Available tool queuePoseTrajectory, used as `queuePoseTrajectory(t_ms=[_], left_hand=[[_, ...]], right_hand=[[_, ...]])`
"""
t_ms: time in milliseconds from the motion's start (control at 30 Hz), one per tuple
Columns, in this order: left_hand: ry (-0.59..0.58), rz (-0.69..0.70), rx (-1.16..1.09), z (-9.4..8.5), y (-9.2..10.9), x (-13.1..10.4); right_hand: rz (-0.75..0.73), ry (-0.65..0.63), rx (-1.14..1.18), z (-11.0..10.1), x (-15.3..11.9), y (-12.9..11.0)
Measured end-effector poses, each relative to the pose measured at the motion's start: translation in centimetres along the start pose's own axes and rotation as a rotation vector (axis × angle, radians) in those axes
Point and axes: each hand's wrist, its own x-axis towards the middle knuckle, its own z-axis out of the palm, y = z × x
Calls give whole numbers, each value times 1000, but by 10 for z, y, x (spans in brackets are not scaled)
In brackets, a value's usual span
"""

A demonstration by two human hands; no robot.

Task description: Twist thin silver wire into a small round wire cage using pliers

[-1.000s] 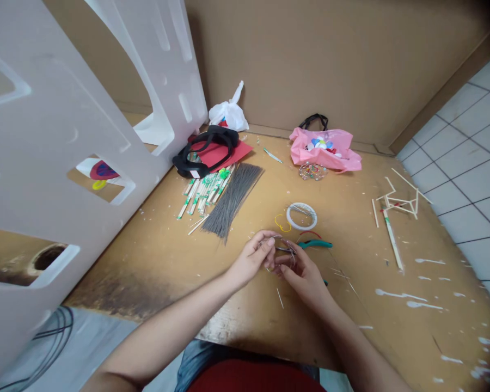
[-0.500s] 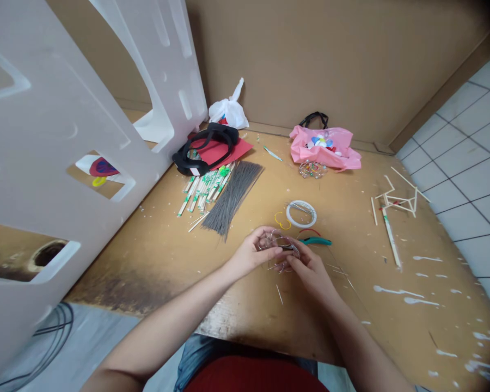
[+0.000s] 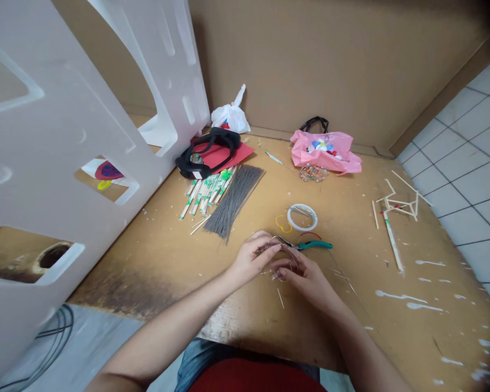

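Note:
A small looped tangle of thin wire (image 3: 283, 261) is held between my two hands over the front of the table. My left hand (image 3: 256, 255) grips its left side, fingers curled and thumb pressed in. On the other side, my right hand (image 3: 300, 272) pinches the wire between thumb and fingers. Just beyond my fingers lie pliers with teal handles (image 3: 316, 245); their jaws are partly hidden. Behind them rests a white ring (image 3: 302, 217) with short wire pieces in it. A yellow looped strand (image 3: 283, 223) is at its left.
A bundle of grey wires (image 3: 234, 201) lies left of centre, beside wrapped chopsticks (image 3: 206, 190) and a black headset (image 3: 208, 152). At the back are a white bag (image 3: 231, 118) and a pink bag (image 3: 326, 149). A stick structure (image 3: 400, 207) stands right. A white plastic panel (image 3: 65, 136) borders the left.
My hands have turned the wire piece and shifted slightly, with the right hand a little lower. More of the pliers now shows. The whole view has moved slightly.

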Motion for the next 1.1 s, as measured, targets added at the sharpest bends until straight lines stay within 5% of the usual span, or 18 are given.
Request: queuePoseTrajectory(t_ms=[300, 633, 767, 1000, 1100], left_hand=[[-118, -434, -527, -6, -7, 5], [-279, -548, -791, -6, -11, 5], [-277, -497, -752, -5, -10, 5], [-103, -430, -671, -4, -4, 6], [-109, -418, -705, -2, -6, 5]], right_hand=[[112, -18, 102, -16, 2, -3], [127, 82, 289, -20, 4, -3], [110, 184, 178, -20, 7, 2], [-346, 636, -288, -17, 3, 7], [-478, 637, -573, -12, -1, 6]])
